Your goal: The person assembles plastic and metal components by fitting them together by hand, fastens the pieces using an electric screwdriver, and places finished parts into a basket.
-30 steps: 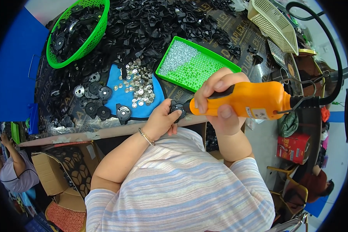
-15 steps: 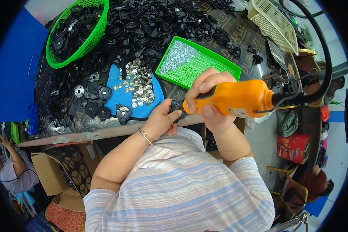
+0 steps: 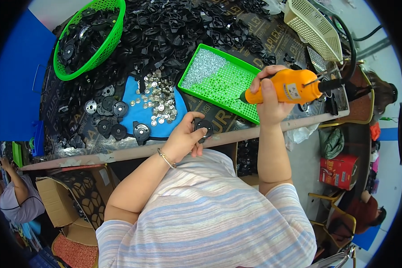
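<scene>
In my left hand (image 3: pixel 186 137) a round black plastic part (image 3: pixel 203 128) is pinched between thumb and fingers, close to the table's front edge. My right hand (image 3: pixel 271 96) is wrapped round an orange electric screwdriver (image 3: pixel 295 85) with a cable at its back end. The tool's dark nose is over the right part of a green perforated tray (image 3: pixel 230 89), where small silver screws (image 3: pixel 205 64) are heaped at the left end. Left of my left hand, small round metal pieces (image 3: pixel 158 96) are scattered on a blue cloth (image 3: pixel 131 114).
A green basket (image 3: pixel 119 33) of black parts stands at the far left. Black plastic parts (image 3: pixel 178 35) pile up across the back. Several round black discs (image 3: pixel 119 109) lie beside the cloth. A cream basket (image 3: pixel 315 31) stands at the right, near the tool's cable (image 3: pixel 350 49).
My right hand has lifted the screwdriver off the black part and carried it right and away from me, over the tray. My left hand stays nearly in place, with the part now uncovered.
</scene>
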